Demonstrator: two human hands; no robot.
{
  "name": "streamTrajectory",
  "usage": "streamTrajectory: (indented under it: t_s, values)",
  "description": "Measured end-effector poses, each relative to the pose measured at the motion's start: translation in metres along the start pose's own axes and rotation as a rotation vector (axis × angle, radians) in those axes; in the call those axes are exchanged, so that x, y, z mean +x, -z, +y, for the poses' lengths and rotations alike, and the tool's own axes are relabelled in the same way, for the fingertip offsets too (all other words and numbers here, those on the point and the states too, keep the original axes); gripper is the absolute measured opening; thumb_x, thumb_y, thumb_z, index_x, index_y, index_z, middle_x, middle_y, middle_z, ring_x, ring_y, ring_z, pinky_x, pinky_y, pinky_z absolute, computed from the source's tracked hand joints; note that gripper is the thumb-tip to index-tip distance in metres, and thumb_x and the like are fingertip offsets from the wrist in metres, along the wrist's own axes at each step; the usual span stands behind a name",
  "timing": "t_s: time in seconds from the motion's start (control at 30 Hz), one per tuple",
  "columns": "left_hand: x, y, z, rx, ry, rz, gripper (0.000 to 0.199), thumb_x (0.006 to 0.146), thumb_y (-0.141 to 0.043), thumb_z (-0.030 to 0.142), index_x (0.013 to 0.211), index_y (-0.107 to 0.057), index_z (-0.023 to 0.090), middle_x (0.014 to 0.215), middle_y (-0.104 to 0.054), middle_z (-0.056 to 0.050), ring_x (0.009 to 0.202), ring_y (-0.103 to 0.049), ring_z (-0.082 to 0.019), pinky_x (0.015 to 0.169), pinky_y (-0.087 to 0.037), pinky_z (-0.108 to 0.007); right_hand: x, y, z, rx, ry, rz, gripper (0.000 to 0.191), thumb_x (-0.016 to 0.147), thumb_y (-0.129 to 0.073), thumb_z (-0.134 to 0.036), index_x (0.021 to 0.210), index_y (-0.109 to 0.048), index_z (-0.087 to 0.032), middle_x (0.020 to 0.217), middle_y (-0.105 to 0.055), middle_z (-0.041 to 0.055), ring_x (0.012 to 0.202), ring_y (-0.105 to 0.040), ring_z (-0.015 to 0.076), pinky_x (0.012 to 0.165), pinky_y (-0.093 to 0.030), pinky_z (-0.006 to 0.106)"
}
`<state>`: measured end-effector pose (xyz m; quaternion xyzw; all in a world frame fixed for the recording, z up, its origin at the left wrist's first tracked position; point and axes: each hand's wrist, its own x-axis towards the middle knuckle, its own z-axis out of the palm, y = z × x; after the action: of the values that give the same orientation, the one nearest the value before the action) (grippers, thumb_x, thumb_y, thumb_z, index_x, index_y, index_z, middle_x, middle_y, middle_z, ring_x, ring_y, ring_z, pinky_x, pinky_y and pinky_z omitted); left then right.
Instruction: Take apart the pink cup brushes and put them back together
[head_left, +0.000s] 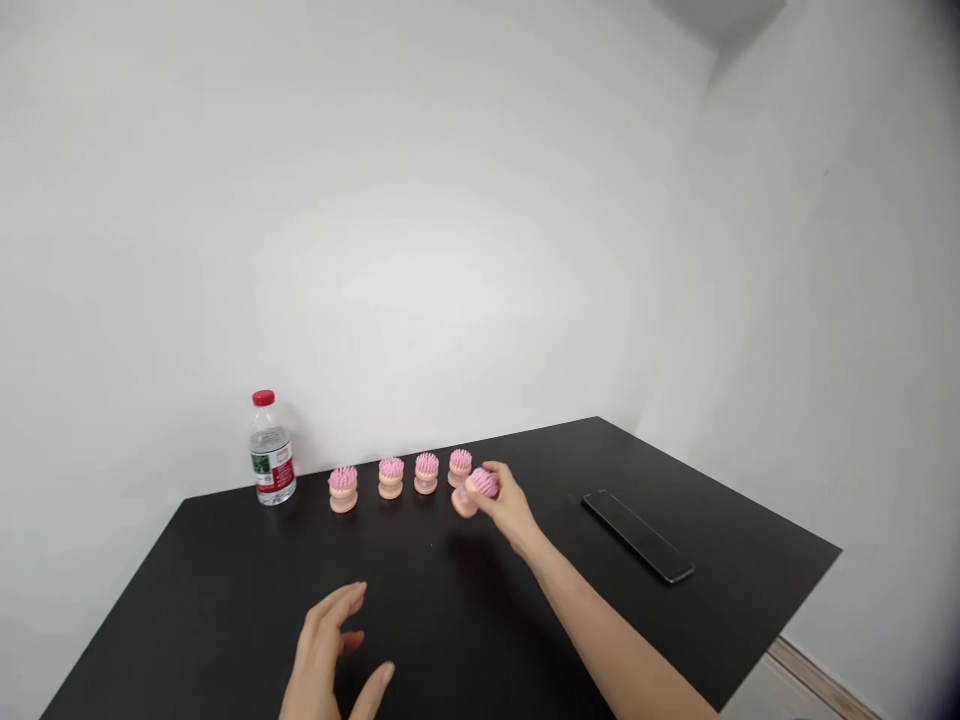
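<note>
Fingers (501,480) of the right hand (514,512) clasp a pink scalp brush (481,484).

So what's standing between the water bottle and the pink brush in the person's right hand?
In the head view, four upright pink bristled brushes stand in a row on the black table, between the water bottle and the tilted brush in the right hand.

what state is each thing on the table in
right hand, closed around a brush
held pink scalp brush, tilted on its side
four pink scalp brushes, upright in a row, bristles up
left hand, open, empty, fingers spread
plastic water bottle, upright, red cap on
black phone, lying flat, screen dark or face down, cannot tell which
</note>
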<state>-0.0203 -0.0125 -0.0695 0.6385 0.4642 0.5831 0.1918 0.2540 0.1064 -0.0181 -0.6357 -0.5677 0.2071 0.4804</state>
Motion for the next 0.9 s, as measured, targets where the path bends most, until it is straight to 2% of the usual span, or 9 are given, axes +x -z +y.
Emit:
streamTrajectory:
  t_s: [0.1,0.17,0.23,0.27,0.37,0.5,0.6,0.7,0.9]
  values:
    - [0.001,0.007,0.011,-0.026,-0.004,-0.056,0.043,0.088,-0.063,0.045,0.129,-0.058,0.032,0.132,-0.058,-0.008,0.113,-0.065,-0.030,0.086,-0.062,-0.043,-0.053,-0.023,-0.032,0.188,0.088,-0.287,0.060,0.071,-0.080,-0.027,0.126,-0.055,-0.025,0.101,-0.068,0.0001,0.094,-0.069,0.0205,0.083,-0.055,0.032]
    - [0.004,0.016,0.019,-0.020,0.007,-0.108,0.052,0.083,-0.071,0.045,0.130,-0.056,0.030,0.133,-0.060,-0.009,0.112,-0.067,-0.030,0.089,-0.061,-0.045,-0.081,-0.037,-0.054,0.433,0.128,-0.581,0.072,0.067,-0.084,-0.022,0.131,-0.052,-0.028,0.105,-0.063,-0.0002,0.096,-0.067,0.0199,0.083,-0.053,0.032]
    - [0.009,0.027,0.026,-0.012,0.047,-0.172,0.056,0.077,-0.078,0.044,0.127,-0.057,0.027,0.126,-0.066,-0.010,0.107,-0.069,-0.031,0.088,-0.061,-0.046,-0.100,-0.048,-0.071,0.539,0.145,-0.743,0.077,0.065,-0.085,-0.019,0.133,-0.051,-0.030,0.108,-0.060,-0.0003,0.098,-0.065,0.0198,0.085,-0.052,0.033]
    - [0.013,0.032,0.030,-0.016,0.079,-0.196,0.054,0.076,-0.079,0.043,0.123,-0.059,0.026,0.120,-0.069,-0.009,0.104,-0.070,-0.030,0.087,-0.061,-0.045,-0.106,-0.053,-0.077,0.564,0.150,-0.772,0.078,0.065,-0.086,-0.018,0.134,-0.051,-0.031,0.108,-0.060,-0.0006,0.099,-0.064,0.0197,0.087,-0.051,0.034]
    - [0.020,0.042,0.038,-0.033,0.197,-0.240,0.043,0.078,-0.075,0.042,0.114,-0.060,0.025,0.109,-0.073,-0.005,0.096,-0.072,-0.028,0.084,-0.060,-0.042,-0.117,-0.067,-0.082,0.663,0.138,-0.740,0.077,0.064,-0.085,-0.015,0.132,-0.052,-0.032,0.108,-0.057,-0.0013,0.100,-0.062,0.0198,0.091,-0.049,0.036]
    - [0.021,0.042,0.038,0.019,0.265,-0.212,0.038,0.075,-0.075,0.036,0.109,-0.060,0.024,0.104,-0.073,-0.003,0.090,-0.072,-0.026,0.080,-0.059,-0.039,-0.128,-0.076,-0.068,0.821,0.055,-0.705,0.074,0.067,-0.086,-0.021,0.131,-0.051,-0.032,0.114,-0.056,0.0016,0.109,-0.060,0.0223,0.094,-0.048,0.038]
    - [0.014,0.035,0.035,0.092,0.189,-0.141,0.033,0.075,-0.073,0.032,0.103,-0.059,0.025,0.097,-0.071,-0.002,0.085,-0.071,-0.025,0.075,-0.057,-0.038,-0.133,-0.074,-0.059,0.823,0.027,-0.699,0.075,0.067,-0.088,-0.027,0.131,-0.051,-0.030,0.111,-0.058,0.0026,0.104,-0.061,0.0223,0.090,-0.049,0.038]
    - [0.006,0.031,0.033,0.151,0.073,-0.096,0.024,0.079,-0.070,0.031,0.099,-0.057,0.026,0.090,-0.067,-0.001,0.078,-0.068,-0.023,0.070,-0.056,-0.037,-0.134,-0.070,-0.060,0.753,-0.001,-0.695,0.074,0.063,-0.089,-0.025,0.128,-0.053,-0.028,0.108,-0.060,0.0020,0.100,-0.061,0.0220,0.088,-0.048,0.036]
    - [0.004,0.034,0.028,0.248,-0.169,-0.145,0.027,0.085,-0.071,0.028,0.105,-0.053,0.028,0.111,-0.066,-0.005,0.097,-0.068,-0.024,0.077,-0.058,-0.036,-0.137,-0.061,-0.069,0.643,-0.035,-0.672,0.055,0.065,-0.079,-0.018,0.117,-0.061,-0.024,0.095,-0.062,-0.0003,0.084,-0.059,0.0182,0.076,-0.047,0.032]
